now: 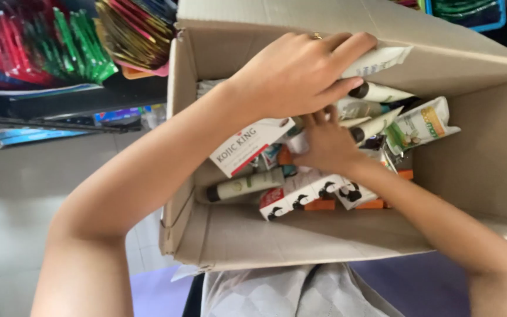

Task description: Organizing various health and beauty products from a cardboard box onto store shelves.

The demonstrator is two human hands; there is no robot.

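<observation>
Inside box (pixel 218 235), left hand (pixel 294 73) grips tube (pixel 377 60), pointing right

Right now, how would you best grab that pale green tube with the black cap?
Probably pinch the pale green tube around its middle, coming straight down from above. It lies flat and uncovered at the left of the cardboard box, beside the black-and-white cartons, clear of both hands.

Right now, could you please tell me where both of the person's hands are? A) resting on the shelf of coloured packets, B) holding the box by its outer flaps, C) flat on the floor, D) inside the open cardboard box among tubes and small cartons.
D: the left hand and the right hand both reach down into the cardboard box, among the white tubes and small cartons.
</observation>
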